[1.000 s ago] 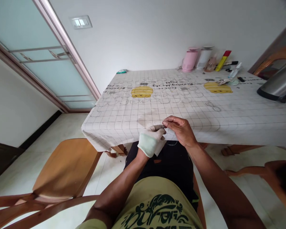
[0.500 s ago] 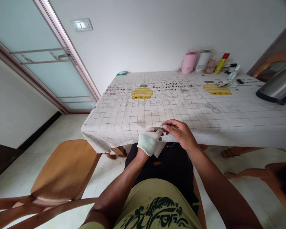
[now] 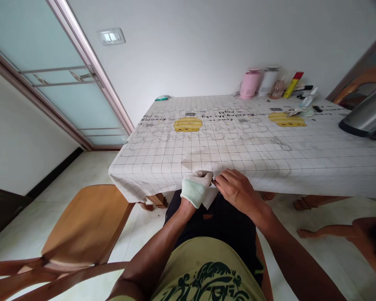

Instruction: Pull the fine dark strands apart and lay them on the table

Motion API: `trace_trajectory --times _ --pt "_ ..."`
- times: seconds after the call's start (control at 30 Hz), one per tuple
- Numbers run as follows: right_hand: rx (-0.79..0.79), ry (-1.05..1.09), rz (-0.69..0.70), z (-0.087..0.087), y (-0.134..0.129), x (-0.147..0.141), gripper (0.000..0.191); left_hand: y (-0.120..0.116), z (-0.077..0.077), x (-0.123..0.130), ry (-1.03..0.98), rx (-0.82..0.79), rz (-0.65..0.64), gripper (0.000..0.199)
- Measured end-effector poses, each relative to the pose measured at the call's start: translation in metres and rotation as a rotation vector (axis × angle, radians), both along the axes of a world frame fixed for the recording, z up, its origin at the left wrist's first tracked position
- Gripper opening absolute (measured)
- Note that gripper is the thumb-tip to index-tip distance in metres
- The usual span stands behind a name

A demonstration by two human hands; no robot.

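Note:
My left hand (image 3: 196, 187) wears a white glove with a pale green cuff. Its fingers are closed at the table's front edge, on a thin white piece of cloth or paper (image 3: 209, 198) that hangs down below them over my dark trousers. Bare, my right hand (image 3: 233, 187) is just to its right, thumb and fingers pinched together, its fingertips close to the gloved ones. What those fingertips hold is too small to make out. Beneath and behind both hands spreads a white checked tablecloth (image 3: 156, 161) with yellow cartoon prints.
At the back stand a pink cylinder (image 3: 250, 85), a white cylinder (image 3: 268, 82), a bottle (image 3: 277, 89) and a yellow-red box (image 3: 293, 85). A steel kettle (image 3: 368, 115) is at right. Left of me is a wooden chair (image 3: 87, 221); a small green packet (image 3: 162, 98) lies far left.
My right hand has come down slightly, and its fingers have curled into a tighter pinch, knuckles up. My left hand keeps its grip. A thin thread-like loop below the hands no longer shows.

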State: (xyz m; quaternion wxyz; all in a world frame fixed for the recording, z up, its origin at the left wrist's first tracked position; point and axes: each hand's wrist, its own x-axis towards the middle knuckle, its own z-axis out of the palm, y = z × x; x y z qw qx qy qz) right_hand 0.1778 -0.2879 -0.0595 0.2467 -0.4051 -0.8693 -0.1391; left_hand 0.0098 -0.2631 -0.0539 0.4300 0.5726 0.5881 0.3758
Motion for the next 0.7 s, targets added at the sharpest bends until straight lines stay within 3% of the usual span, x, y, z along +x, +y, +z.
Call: trace_trajectory --times 0.23,0.43,0.7 --pt "-0.054 -0.136 0.069 -0.008 -0.002 0.008 0.025 0.011 -0.012 -0.002 0.154 0.087 -0.075 0.022" --pt "-0.001 -0.172 0.005 -0.014 -0.005 0.01 0.02 0.005 -0.014 -0.004 0.175 0.109 -0.095 0.024" --pt "0.117 -0.147 -0.015 -0.014 -0.008 0.009 0.025 0.001 -0.013 -0.003 -0.047 -0.024 -0.039 0.024"
